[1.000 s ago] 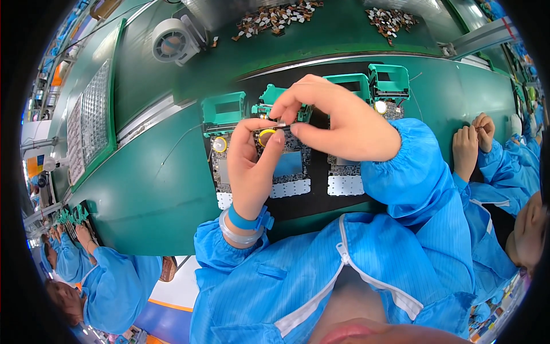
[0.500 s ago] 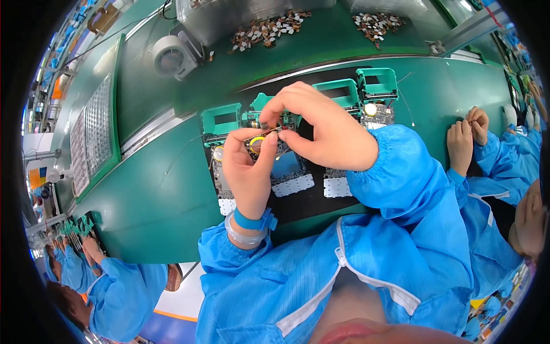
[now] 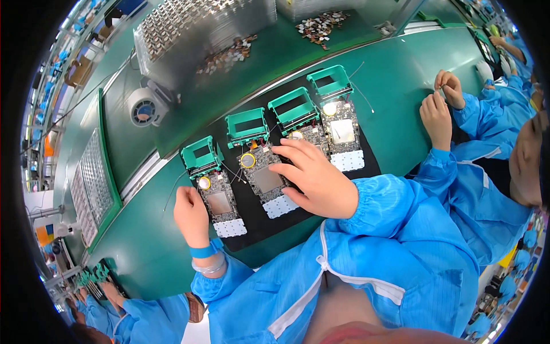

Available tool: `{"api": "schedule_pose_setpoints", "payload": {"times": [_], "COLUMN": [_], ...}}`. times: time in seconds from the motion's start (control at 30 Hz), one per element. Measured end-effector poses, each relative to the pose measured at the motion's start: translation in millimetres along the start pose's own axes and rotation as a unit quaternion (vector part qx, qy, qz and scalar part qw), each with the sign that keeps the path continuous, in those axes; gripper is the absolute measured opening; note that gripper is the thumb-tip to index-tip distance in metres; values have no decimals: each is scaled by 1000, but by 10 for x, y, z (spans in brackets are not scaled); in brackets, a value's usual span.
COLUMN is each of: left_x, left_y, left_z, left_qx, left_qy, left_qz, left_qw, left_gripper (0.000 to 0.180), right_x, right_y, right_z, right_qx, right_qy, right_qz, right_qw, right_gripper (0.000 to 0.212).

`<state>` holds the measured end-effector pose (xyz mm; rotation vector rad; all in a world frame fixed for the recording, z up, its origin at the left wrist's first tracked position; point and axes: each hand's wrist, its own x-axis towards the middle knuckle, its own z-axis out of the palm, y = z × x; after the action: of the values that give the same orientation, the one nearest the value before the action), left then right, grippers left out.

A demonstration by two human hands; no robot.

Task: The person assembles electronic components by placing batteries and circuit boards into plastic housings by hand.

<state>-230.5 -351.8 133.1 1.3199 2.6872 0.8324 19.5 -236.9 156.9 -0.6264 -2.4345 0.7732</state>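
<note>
Several circuit boards with green plastic frames lie in a slanted row on a black mat. My right hand is open, fingers spread over the right edge of the second circuit board and partly covering the third circuit board. Beside the leftmost circuit board, my left hand has its fingers curled together; whatever is in them, if anything, is hidden. A green frame stands at the second board's far end. The rightmost circuit board lies beyond my right hand.
Clear trays stand at the back beside piles of small parts. A small fan is at the back left, near a green-edged tray. A co-worker's hands are at the right. Thin wires stick out beside the frames.
My hands have come apart from their joint hold on a board. The left moved left and down; the right opened and lowered over the second board. The view has shifted and tilted.
</note>
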Motion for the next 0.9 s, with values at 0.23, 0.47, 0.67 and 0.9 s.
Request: {"api": "schedule_pose_setpoints", "payload": {"times": [0.23, 0.47, 0.67, 0.9], "left_x": [123, 127, 54, -17], "left_y": [419, 926, 1111, 952], "left_z": [154, 651, 882, 1258], "left_qx": [-318, -432, -328, -386], "left_qy": [-318, -384, -300, -268], "left_qz": [-149, -20, 321, 305], "left_qw": [881, 816, 836, 828], "left_gripper": [11, 23, 37, 32], "right_x": [91, 127, 153, 251], "right_y": [-63, -10, 41, 34], "right_z": [-26, 9, 69, 363], "right_qx": [-14, -64, -86, -119], "right_qy": [66, 116, 124, 147], "right_qz": [-8, -28, -38, -21], "right_qw": [998, 991, 988, 982], "right_gripper": [38, 28, 25, 21]}}
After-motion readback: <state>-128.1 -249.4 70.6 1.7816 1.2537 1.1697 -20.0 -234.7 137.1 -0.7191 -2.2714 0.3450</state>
